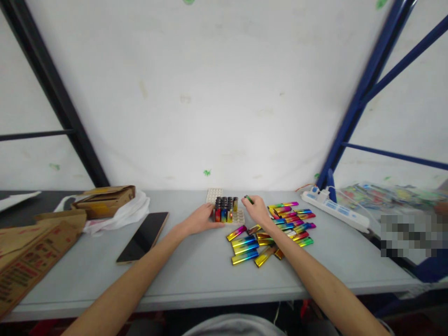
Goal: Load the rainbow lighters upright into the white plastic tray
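White trays [239, 217], two, lie on the surface [196, 270], the nearer holding upright cylinders [224, 210]. Left hand [200, 219]: fingers spread beside these. Right hand [258, 208]: fingers pinching one cylinder [249, 199], near numerous loose tubes [245, 249].

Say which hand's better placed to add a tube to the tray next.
Probably the right hand: it holds a tube near free sockets in the tray; the left hand flanks the filled side.

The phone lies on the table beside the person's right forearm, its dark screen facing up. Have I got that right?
Not quite: the head view shows the phone beside the left forearm. It does lie on the table, dark screen up.
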`<state>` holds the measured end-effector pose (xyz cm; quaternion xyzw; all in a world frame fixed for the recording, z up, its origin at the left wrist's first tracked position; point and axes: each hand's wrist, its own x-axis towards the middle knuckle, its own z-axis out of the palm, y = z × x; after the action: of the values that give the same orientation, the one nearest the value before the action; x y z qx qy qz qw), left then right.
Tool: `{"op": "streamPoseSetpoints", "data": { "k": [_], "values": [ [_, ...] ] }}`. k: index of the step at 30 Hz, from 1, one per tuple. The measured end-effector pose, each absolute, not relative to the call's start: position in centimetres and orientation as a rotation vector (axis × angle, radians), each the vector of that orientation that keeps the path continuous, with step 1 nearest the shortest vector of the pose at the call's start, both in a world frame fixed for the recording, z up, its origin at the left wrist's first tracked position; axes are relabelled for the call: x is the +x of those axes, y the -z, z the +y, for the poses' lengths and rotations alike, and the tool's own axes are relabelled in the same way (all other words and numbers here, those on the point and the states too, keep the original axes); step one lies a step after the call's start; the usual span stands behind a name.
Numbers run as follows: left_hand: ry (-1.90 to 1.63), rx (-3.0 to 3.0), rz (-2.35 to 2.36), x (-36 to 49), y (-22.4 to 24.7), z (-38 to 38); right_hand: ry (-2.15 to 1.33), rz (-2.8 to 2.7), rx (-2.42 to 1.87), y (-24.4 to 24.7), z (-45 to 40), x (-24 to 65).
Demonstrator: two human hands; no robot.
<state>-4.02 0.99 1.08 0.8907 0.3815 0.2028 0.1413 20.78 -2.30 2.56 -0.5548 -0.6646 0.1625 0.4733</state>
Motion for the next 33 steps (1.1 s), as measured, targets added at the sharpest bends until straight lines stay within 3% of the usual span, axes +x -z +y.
{"op": "streamPoseSetpoints", "data": {
  "k": [16, 25, 30, 33],
  "values": [
    [-0.639, 2.562, 1.059, -4.0, -1.1, 0.8, -0.388, -1.662, -1.386, -1.6, -2.0, 19.9],
    [-0.593, 2.564, 1.106, -4.1, -1.2, 0.7, -0.491, -1.869, -1.161, -2.9, -2.4, 21.3],
    [-0.592, 2.585, 1.104, -4.0, -1.1, 0.9, -0.122, -2.098, -1.119, -2.9, -1.9, 22.5],
    [-0.607, 2.571, 1.082, -4.1, -1.1, 0.9, -0.107, -2.163, -1.204, -2.9, -1.6, 23.1]
  ]
}}
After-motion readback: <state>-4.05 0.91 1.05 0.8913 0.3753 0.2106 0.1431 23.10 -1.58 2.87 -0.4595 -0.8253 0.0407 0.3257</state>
